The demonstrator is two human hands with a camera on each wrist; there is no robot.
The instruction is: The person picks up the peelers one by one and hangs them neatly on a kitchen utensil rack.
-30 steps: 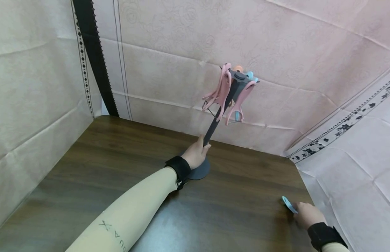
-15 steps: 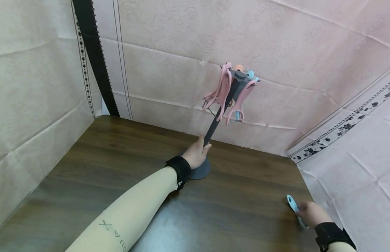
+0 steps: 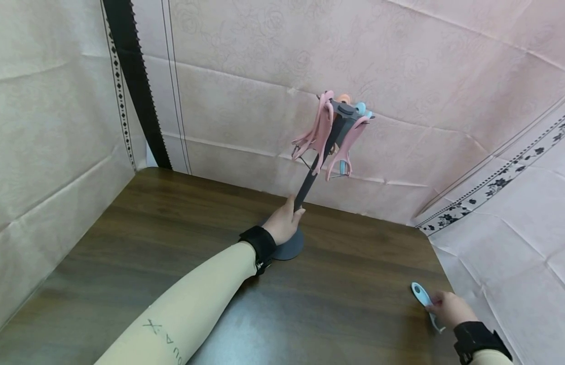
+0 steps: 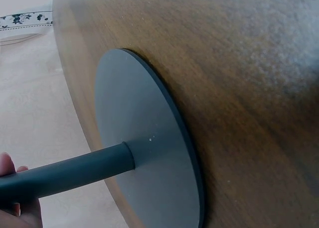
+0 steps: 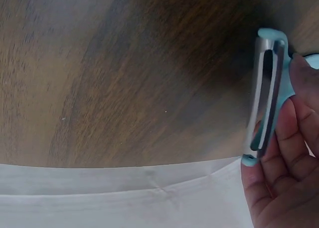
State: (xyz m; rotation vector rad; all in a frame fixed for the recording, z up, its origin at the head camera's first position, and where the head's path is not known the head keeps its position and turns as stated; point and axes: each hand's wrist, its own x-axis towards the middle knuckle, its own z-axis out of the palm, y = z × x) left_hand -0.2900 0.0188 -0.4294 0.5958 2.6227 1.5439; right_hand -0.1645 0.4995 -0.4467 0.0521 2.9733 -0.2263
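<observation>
My left hand [image 3: 283, 223] grips the dark grey pole [image 3: 306, 188] of an upright stand, low down near its round base [image 4: 144, 113]. Pink Y-shaped peelers [image 3: 325, 133] hang from the stand's top, with orange [image 3: 343, 98] and light blue [image 3: 361, 108] handle ends partly hidden behind. At the right side of the table, my right hand [image 3: 452, 309] pinches a light blue peeler [image 3: 419, 292] by its handle. In the right wrist view, the thumb presses near the neck and the peeler's slotted metal blade [image 5: 274, 93] faces the camera.
The brown wood-grain table [image 3: 173, 243] spreads beneath both hands. Pale patterned cloth [image 3: 236, 91] rises behind it and along the left and right sides. A black strip [image 3: 141, 86] hangs at the back left corner.
My right hand has shifted slightly right and turned the light blue peeler, so more of its handle and head shows. The left hand and the stand have stayed put.
</observation>
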